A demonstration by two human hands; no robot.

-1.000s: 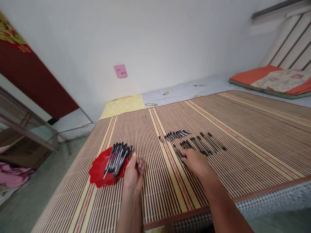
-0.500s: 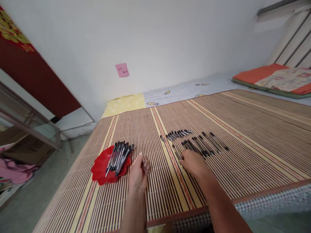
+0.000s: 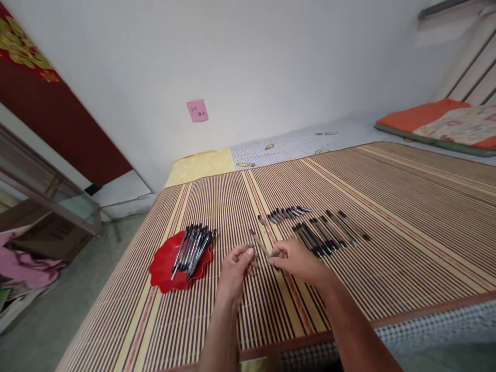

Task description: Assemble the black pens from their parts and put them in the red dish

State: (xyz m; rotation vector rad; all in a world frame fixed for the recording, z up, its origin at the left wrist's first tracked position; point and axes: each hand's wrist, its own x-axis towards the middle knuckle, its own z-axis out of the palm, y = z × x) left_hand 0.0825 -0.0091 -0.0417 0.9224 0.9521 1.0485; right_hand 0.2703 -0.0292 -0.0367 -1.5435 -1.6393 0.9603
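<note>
My right hand (image 3: 296,261) pinches a thin pen part (image 3: 259,243) that points up and to the left above the striped bamboo mat (image 3: 387,217). My left hand (image 3: 237,271) is raised beside it, fingers curled near the part's lower end; I cannot make out anything in them. A red plate (image 3: 163,268) to the left holds several assembled pens (image 3: 194,247). Just beyond my right hand lie a row of dark pen barrels (image 3: 325,232) and a shorter row of small pen tips (image 3: 287,212).
The mat covers a bed against a white wall with a pink sticky note (image 3: 197,110). An orange and floral pillow (image 3: 445,124) lies at the far right. A glass-fronted cabinet (image 3: 46,191) and pink cloth (image 3: 27,261) stand on the floor to the left.
My right hand lifted a pen part from the rows and brought it left. My left hand rose off the mat near the plate and came to meet it.
</note>
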